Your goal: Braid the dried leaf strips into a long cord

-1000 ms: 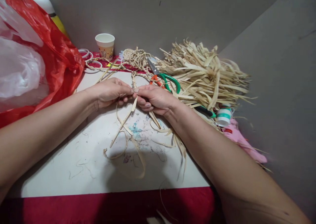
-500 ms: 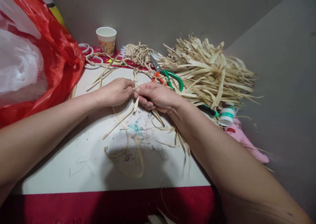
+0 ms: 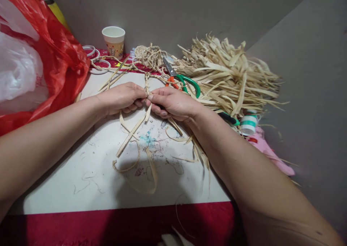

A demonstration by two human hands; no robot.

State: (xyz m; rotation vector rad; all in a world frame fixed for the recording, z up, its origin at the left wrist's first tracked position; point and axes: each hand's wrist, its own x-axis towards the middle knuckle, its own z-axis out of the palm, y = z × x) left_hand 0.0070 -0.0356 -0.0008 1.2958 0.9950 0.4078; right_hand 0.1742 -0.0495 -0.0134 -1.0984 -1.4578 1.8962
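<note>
A thin braid point(image 3: 146, 81) of pale dried fibre runs toward me from the back of the white board, and both hands meet at its near end. My left hand point(image 3: 126, 97) pinches the braid from the left, its fingertips against those of the other hand. From the right, my right hand point(image 3: 170, 102) grips the same spot between thumb and fingers. Loose fibre strips point(image 3: 130, 136) hang out below the hands over the board. Just behind my right hand lie scissors point(image 3: 187, 84) with green and orange handles. The exact crossing of the strands is hidden by my fingers.
A big bundle of dried fibre strips point(image 3: 230, 76) lies at the back right, near a thread spool point(image 3: 248, 124) and pink cloth point(image 3: 267, 152). A paper cup point(image 3: 114, 43), white rings point(image 3: 101, 67) and coiled cord point(image 3: 151, 54) stand at the back. A red plastic bag point(image 3: 73, 63) fills the left.
My left hand's fingers have shifted and curl differently beside the braid. The loose strips below have swung slightly. The whole view has moved a little; my right hand keeps its hold.
</note>
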